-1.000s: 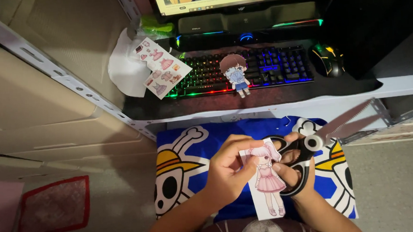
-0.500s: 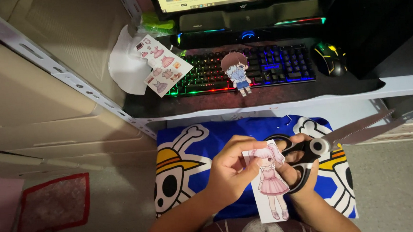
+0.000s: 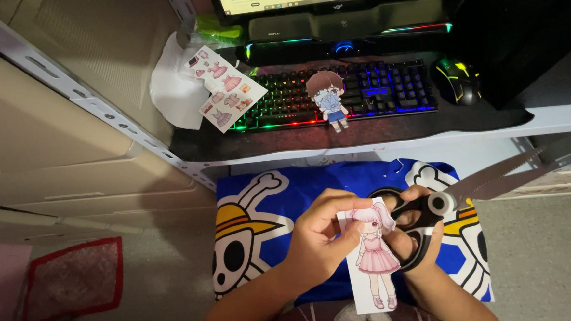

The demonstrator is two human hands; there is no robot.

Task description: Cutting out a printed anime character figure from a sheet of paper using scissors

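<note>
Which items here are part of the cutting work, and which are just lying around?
In use: left hand, paper doll strip, right hand, scissors.
Lying about: outfit sheet, cut-out doll, keyboard, mouse, blue cloth.

Desk shelf behind, lap cloth in front — hands over the cloth.

The paper doll (image 3: 372,257) is between the left hand (image 3: 315,234) and the right hand (image 3: 410,238) with the scissors (image 3: 469,193); behind, a cutout figure (image 3: 328,99) lies on the keyboard (image 3: 334,93) — sticker sheet (image 3: 223,85) left, mouse (image 3: 457,80) right.
</note>
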